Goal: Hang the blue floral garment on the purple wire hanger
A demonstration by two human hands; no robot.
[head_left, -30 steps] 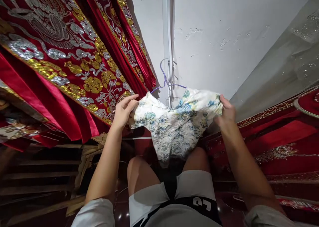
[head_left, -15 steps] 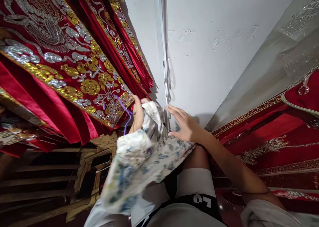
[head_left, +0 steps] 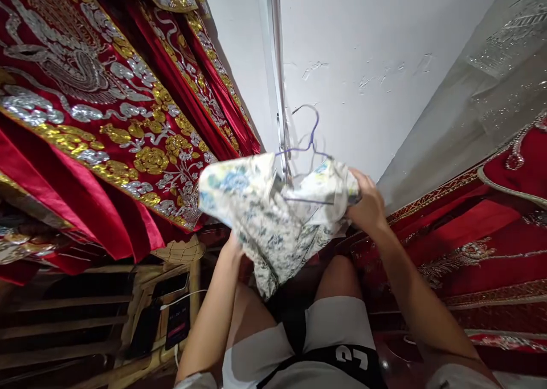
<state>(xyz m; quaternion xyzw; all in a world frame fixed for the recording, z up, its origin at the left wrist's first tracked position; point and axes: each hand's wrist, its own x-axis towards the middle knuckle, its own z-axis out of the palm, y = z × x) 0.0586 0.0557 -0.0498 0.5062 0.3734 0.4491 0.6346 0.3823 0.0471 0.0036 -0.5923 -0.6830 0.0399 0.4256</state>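
Observation:
A white floral short-sleeved garment (head_left: pixel 273 229), blue and yellow in its print, hangs in front of me on a purple hanger (head_left: pixel 313 141). The hanger's hook points upward, and its lower bar shows across the garment's neck opening. My right hand (head_left: pixel 365 201) is closed on the shoulder end at the right, with the fingers partly behind the cloth. On the other side, my left hand (head_left: pixel 234 245) reaches up under the left sleeve. Cloth covers its fingers, so I cannot tell whether they grip anything.
Red robes (head_left: pixel 149 132) with gold and silver embroidery hang at the left. More red beaded cloth (head_left: pixel 461 246) is at the right, below sheer sparkly fabric (head_left: pixel 508 87). A phone (head_left: pixel 177 320) with a cable lies on a bamboo seat (head_left: pixel 194 269). A white wall (head_left: pixel 350 47) stands ahead.
The hanger has turned upright, its hook now above the garment. The garment is lifted and spread. My right hand, open before, has taken hold of its right shoulder; my left hand has gone under the cloth.

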